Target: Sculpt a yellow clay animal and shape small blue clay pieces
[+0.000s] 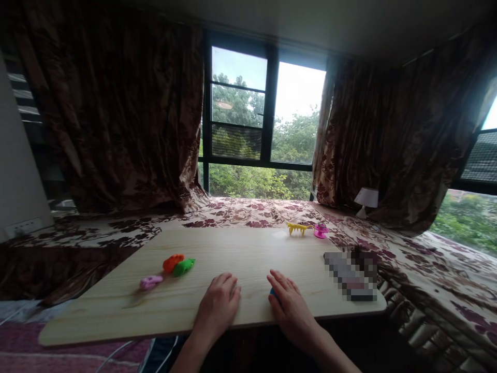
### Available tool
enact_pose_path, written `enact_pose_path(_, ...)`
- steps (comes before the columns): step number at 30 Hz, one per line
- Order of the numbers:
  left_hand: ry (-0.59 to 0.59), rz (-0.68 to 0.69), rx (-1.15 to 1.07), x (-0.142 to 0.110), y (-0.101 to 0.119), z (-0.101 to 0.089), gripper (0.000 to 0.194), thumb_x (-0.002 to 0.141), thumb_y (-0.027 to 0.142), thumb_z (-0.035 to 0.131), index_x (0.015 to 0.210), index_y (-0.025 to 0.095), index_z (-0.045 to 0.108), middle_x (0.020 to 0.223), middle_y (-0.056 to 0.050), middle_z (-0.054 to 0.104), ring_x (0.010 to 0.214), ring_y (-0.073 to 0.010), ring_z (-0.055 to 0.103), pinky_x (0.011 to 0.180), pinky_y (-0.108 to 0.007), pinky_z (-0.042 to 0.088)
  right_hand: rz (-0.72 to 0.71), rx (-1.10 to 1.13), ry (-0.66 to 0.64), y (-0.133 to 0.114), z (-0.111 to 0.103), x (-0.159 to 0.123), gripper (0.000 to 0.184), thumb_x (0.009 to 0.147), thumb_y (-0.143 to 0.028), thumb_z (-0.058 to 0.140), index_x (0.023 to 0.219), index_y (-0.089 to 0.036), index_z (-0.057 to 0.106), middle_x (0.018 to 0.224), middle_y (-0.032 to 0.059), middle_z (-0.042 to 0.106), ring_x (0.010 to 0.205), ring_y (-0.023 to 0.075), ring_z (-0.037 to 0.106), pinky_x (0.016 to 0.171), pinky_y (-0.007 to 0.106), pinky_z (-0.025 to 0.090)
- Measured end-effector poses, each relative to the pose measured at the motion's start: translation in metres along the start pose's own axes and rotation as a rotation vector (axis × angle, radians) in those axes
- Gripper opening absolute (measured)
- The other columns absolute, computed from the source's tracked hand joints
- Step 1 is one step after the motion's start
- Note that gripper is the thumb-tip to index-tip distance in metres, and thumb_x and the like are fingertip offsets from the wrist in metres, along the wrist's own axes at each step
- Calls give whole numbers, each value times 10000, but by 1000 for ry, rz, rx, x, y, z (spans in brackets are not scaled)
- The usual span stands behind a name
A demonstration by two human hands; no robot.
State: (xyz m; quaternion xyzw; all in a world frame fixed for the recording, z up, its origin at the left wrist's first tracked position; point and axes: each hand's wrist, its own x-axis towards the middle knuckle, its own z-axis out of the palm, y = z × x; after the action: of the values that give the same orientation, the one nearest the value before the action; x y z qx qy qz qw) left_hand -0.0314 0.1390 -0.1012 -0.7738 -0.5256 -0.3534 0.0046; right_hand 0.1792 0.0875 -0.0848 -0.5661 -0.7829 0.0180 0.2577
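Note:
My left hand (219, 300) rests palm down on the pale wooden table (229, 248), its fingers loosely bent, with nothing visible in it. To its right, my right hand (286, 303) lies over a small blue lump (273, 292) with its fingers stretched out. Only a sliver of that lump shows, beside the thumb; the rest is hidden under the palm. Left of my hands sit an orange lump (172, 262) and a green lump (184, 267), touching each other, and a smaller pink lump (150, 282) in front of them. They look like modelling clay.
Near the table's far edge stand a yellow four-legged figure (297, 228) and a magenta piece (320, 231). A pixelated, blurred object (351, 277) lies at the right end. Beyond are a flowered window seat (240, 210), a small white lamp (366, 199) and curtains.

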Motion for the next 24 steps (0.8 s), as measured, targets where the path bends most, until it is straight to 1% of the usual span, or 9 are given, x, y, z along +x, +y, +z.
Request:
enact_pose_path(2,-1,-3,2,0,1,0,277,847,308,425,995,202,634,1093,-80,615,1073,-218,518,967,-369,395,-63,1,-1,-14,0,-15,482,877,-196,387,1359,-217,393,1470,1,288,1364,193,208,1094,382,256)
enact_pose_path(4,-7,-3,8,0,2,-1,283,847,311,423,993,197,636,1082,-83,619,1069,-220,521,963,-367,397,-104,-2,17,-29,4,-16,458,869,-169,382,1320,-215,449,1458,-8,321,1373,196,172,1098,376,241)
enact_pose_path(8,-15,8,20,1,5,-3,287,849,305,418,993,189,638,1070,-86,625,1046,-219,537,939,-362,417,-77,-5,55,-45,19,23,347,895,-237,391,1199,-233,558,1342,10,498,1348,218,246,1095,415,207)
enact_pose_path(11,-11,19,24,1,6,-4,289,854,306,412,990,189,639,1079,-86,623,1045,-218,538,938,-360,420,12,-9,76,-35,24,60,324,905,-330,401,1125,-210,606,1258,65,571,1304,272,327,1058,481,235)
enact_pose_path(14,-5,22,22,0,5,-4,288,853,304,417,985,183,642,1074,-90,624,1046,-219,537,943,-359,418,93,-13,69,-13,20,72,345,898,-380,412,1122,-209,612,1236,86,586,1268,301,379,1006,515,300)
enact_pose_path(16,0,20,16,0,3,-4,286,853,302,421,988,178,641,1069,-90,625,1048,-217,533,945,-355,416,108,-13,52,-2,15,61,352,911,-378,384,1158,-237,592,1250,65,579,1275,292,374,999,518,313)
enact_pose_path(18,8,14,11,-1,2,-3,283,853,299,425,996,179,637,1069,-88,624,1051,-214,528,948,-349,412,90,-13,31,1,9,38,365,933,-338,331,1220,-263,545,1288,36,550,1297,259,349,1022,502,299)
enact_pose_path(21,17,0,10,-2,2,-3,272,852,293,429,1002,188,631,1077,-82,618,1060,-210,518,955,-345,402,16,-14,-1,-9,5,2,409,922,-243,322,1309,-254,454,1414,11,402,1334,208,288,1076,442,247)
enact_pose_path(24,12,-7,19,-3,3,-4,269,855,286,426,1012,190,623,1092,-81,610,1073,-208,508,966,-350,387,-64,2,4,-29,8,-11,437,873,-169,379,1291,-240,480,1443,-6,351,1364,204,203,1093,401,218)
